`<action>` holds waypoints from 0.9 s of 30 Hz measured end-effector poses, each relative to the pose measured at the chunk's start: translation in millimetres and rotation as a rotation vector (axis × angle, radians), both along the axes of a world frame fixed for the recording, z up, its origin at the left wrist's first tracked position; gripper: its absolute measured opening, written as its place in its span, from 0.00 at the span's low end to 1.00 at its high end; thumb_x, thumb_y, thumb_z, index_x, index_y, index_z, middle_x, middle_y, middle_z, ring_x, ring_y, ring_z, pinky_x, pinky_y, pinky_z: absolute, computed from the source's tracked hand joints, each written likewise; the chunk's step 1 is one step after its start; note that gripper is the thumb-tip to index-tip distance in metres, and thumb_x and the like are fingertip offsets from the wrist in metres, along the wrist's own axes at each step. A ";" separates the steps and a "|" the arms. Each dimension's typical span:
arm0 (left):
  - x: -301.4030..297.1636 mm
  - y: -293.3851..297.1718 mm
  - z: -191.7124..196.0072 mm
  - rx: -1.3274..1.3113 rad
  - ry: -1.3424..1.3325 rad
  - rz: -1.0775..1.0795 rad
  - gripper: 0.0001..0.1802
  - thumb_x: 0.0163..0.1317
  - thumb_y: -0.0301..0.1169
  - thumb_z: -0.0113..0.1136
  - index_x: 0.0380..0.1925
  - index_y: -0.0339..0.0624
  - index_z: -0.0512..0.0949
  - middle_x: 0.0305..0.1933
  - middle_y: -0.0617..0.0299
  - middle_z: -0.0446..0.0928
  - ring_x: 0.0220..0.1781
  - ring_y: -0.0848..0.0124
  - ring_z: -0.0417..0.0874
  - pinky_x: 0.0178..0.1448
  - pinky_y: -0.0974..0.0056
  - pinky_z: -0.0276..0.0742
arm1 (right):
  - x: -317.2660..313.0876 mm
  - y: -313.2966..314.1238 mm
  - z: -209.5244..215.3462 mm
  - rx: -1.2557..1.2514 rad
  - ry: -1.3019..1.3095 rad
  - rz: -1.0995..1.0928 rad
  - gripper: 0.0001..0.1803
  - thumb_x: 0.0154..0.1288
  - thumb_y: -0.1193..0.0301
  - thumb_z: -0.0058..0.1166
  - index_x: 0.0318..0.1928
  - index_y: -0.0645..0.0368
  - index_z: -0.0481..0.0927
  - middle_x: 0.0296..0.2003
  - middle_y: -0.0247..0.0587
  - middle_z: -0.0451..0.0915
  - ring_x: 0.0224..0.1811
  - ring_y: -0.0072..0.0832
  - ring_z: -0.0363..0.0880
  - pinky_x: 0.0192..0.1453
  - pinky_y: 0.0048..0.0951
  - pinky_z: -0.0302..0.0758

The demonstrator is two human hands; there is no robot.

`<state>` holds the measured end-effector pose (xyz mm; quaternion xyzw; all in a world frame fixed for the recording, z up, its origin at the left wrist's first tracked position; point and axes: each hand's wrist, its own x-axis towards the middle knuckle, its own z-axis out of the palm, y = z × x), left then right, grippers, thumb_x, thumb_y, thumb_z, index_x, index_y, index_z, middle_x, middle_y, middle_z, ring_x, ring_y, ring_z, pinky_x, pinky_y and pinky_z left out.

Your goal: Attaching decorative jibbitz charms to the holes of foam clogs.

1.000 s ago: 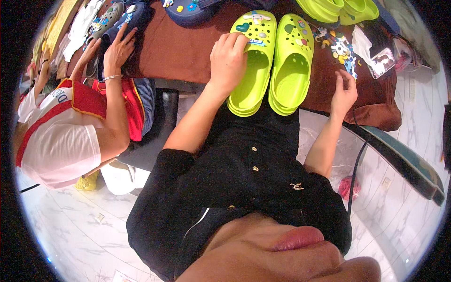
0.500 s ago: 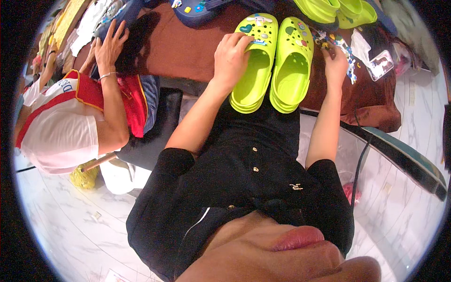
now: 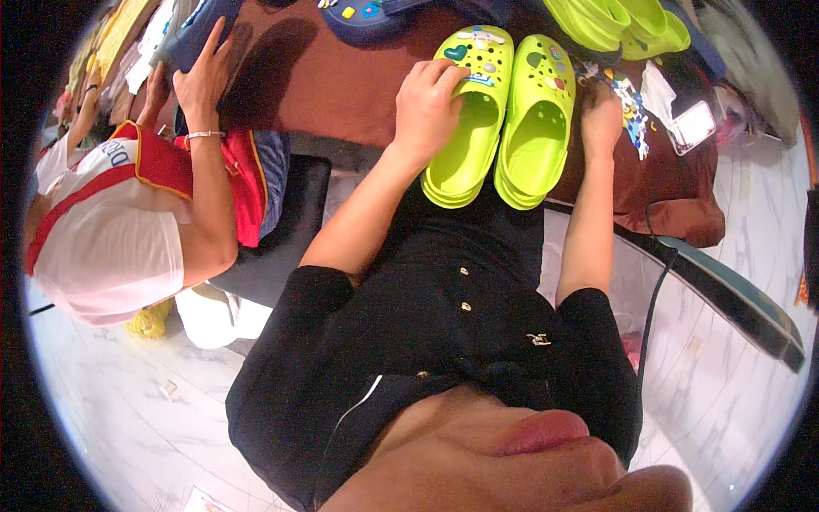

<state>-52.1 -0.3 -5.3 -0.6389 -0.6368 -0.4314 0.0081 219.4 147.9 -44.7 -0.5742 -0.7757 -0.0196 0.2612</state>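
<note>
Two lime-green clogs (image 3: 535, 128) stand side by side at the near edge of a brown-covered table, toes pointing away. Several shoe charms, among them a white figure and a dark green heart, sit in the holes of the left clog (image 3: 461, 154); the right one carries a few too. My left hand (image 3: 426, 111) is closed on the left clog's outer side, fingertips over its upper near a blue-and-white charm. Beside the right clog, my right hand (image 3: 602, 115) is curled down at a pile of loose charms (image 3: 631, 111); its fingertips are mostly hidden.
More lime clogs (image 3: 589, 21) lie at the far right, and a dark blue clog (image 3: 367, 21) with charms at the far side. White tissue (image 3: 657, 90) and a phone-shaped item (image 3: 694, 126) are right of the charms. A co-worker (image 3: 111, 230) on my left handles a blue clog (image 3: 198, 34).
My right hand has curled in more over the loose charms, hiding its fingers. My left hand keeps its hold on the clog. The co-worker's hand and the blue clog have shifted.
</note>
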 end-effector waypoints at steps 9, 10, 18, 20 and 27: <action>-0.7 -1.1 -1.7 -0.001 -0.011 -0.019 0.22 0.43 0.18 0.65 0.43 0.44 0.80 0.47 0.56 0.78 0.51 0.54 0.78 0.54 0.55 0.77 | -0.4 -27.4 15.8 -0.058 0.401 -0.039 0.16 0.55 0.74 0.62 0.47 0.61 0.80 0.42 0.48 0.83 0.43 0.41 0.82 0.48 0.36 0.77; -0.5 -1.4 -1.7 -0.002 -0.011 -0.022 0.22 0.43 0.18 0.65 0.43 0.44 0.80 0.47 0.56 0.78 0.51 0.54 0.78 0.54 0.55 0.77 | 0.0 -32.5 19.1 -0.091 0.476 -0.056 0.15 0.56 0.74 0.62 0.46 0.61 0.81 0.41 0.47 0.83 0.41 0.37 0.82 0.47 0.33 0.78; 0.6 -2.7 -0.8 -0.002 -0.022 -0.024 0.22 0.43 0.18 0.66 0.43 0.43 0.80 0.47 0.55 0.78 0.51 0.54 0.78 0.55 0.54 0.76 | 3.0 -58.9 27.0 -0.115 0.821 0.052 0.09 0.60 0.78 0.61 0.42 0.63 0.81 0.38 0.37 0.83 0.38 0.21 0.79 0.44 0.24 0.76; -0.4 -4.1 -0.6 0.007 -0.018 -0.021 0.22 0.44 0.18 0.65 0.43 0.43 0.80 0.47 0.55 0.78 0.51 0.54 0.78 0.55 0.55 0.76 | -4.3 -64.9 32.0 -0.152 0.896 0.095 0.08 0.60 0.80 0.61 0.42 0.64 0.81 0.38 0.36 0.82 0.39 0.21 0.78 0.45 0.23 0.76; -5.7 -7.4 8.9 -0.029 0.015 -0.112 0.22 0.48 0.27 0.69 0.47 0.43 0.80 0.49 0.52 0.77 0.55 0.53 0.75 0.59 0.53 0.74 | -15.1 -72.9 34.5 -0.213 1.022 0.182 0.07 0.60 0.82 0.60 0.40 0.67 0.81 0.40 0.38 0.83 0.44 0.23 0.80 0.51 0.24 0.75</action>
